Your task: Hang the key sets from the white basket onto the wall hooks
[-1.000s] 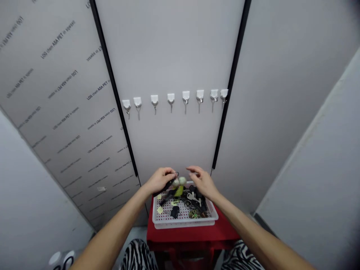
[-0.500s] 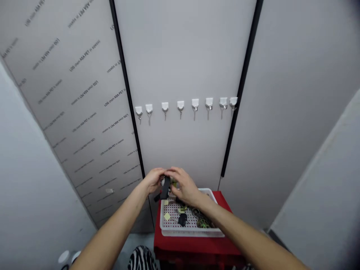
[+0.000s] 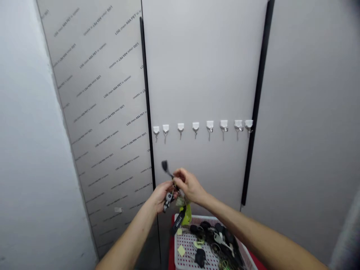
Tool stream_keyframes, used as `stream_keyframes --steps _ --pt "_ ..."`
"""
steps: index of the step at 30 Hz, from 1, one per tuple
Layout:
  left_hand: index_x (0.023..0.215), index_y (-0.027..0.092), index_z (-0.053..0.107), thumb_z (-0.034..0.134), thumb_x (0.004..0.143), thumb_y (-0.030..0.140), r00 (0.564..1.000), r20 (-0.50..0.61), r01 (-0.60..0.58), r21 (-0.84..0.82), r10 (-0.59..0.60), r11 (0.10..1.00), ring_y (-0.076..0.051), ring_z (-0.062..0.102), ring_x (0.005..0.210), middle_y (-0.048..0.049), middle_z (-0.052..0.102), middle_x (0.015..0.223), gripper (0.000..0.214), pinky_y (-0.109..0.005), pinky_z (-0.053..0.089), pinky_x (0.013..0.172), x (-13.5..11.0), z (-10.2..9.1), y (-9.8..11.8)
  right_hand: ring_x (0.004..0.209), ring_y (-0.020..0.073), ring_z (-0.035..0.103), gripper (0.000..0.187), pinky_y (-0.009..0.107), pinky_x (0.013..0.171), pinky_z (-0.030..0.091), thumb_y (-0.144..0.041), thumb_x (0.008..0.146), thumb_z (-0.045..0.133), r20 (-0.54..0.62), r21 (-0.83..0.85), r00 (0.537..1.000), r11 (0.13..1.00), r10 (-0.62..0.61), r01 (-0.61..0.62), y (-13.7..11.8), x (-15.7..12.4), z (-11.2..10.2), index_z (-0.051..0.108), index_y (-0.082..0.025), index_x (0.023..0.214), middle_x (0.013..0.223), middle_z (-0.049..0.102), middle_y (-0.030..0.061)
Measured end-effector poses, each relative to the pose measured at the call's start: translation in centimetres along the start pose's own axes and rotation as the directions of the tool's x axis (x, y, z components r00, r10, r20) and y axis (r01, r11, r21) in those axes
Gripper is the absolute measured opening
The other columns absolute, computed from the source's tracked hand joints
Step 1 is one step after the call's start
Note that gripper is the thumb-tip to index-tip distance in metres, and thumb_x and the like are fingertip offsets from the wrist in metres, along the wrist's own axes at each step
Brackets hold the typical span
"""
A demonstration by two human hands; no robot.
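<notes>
Both my hands meet in front of the wall, above the left corner of a white perforated basket (image 3: 180, 258). My left hand (image 3: 161, 195) and my right hand (image 3: 188, 184) are closed on a key bunch (image 3: 173, 197) with a black strap that sticks up at one end and hangs down at the other, beside a yellow-green tag (image 3: 186, 215). The basket holds several more keys, key fobs and small yellow tags. A row of white wall hooks (image 3: 202, 126) with metal prongs runs across the grey panel above my hands; all hang bare.
The basket rests on a red surface (image 3: 171, 262). Black vertical strips (image 3: 257, 105) frame the hook panel. A film-covered panel with printed text (image 3: 104, 97) stands on the left, plain white walls at both sides.
My hands rose out of the basket with the key bunch and strap, lifting it toward the hooks. The view tilted up and shifted left, so the basket sits lower in frame.
</notes>
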State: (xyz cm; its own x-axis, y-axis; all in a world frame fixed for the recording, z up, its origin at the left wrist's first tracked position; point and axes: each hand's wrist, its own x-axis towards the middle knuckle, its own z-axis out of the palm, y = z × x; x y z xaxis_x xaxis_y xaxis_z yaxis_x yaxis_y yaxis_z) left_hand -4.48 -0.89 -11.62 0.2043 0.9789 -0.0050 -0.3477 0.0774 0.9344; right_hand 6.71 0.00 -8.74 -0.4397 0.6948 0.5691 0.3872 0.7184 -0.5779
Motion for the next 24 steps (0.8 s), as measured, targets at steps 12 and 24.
stream_keyframes --steps 12,24 --pt "0.076 0.014 0.056 0.05 0.058 0.031 0.834 -0.163 -0.448 0.359 0.528 0.819 -0.006 0.045 0.054 0.0002 0.054 0.063 0.026 -0.017 0.033 0.05 1.3 -1.2 8.4 0.046 0.004 0.038 0.037 0.018 0.05 0.035 -0.02 0.059 0.043 -0.325 0.108 0.945 0.992 -0.02 0.058 -4.1 9.8 1.6 0.047 -0.02 0.096 0.061 0.045 -0.0044" --pt "0.073 0.014 0.051 0.056 0.052 0.029 0.879 -0.237 -0.411 0.061 0.413 0.91 -0.002 0.039 0.038 0.0053 0.047 0.05 0.026 -0.015 0.029 0.04 2.7 -1.5 9.1 0.05 0.0072 0.044 0.036 0.021 0.052 0.038 -0.021 0.058 0.041 -0.374 0.204 0.921 0.978 0.109 -0.033 -3.3 12.0 1.7 0.048 -0.019 0.094 0.056 0.047 -0.0038"
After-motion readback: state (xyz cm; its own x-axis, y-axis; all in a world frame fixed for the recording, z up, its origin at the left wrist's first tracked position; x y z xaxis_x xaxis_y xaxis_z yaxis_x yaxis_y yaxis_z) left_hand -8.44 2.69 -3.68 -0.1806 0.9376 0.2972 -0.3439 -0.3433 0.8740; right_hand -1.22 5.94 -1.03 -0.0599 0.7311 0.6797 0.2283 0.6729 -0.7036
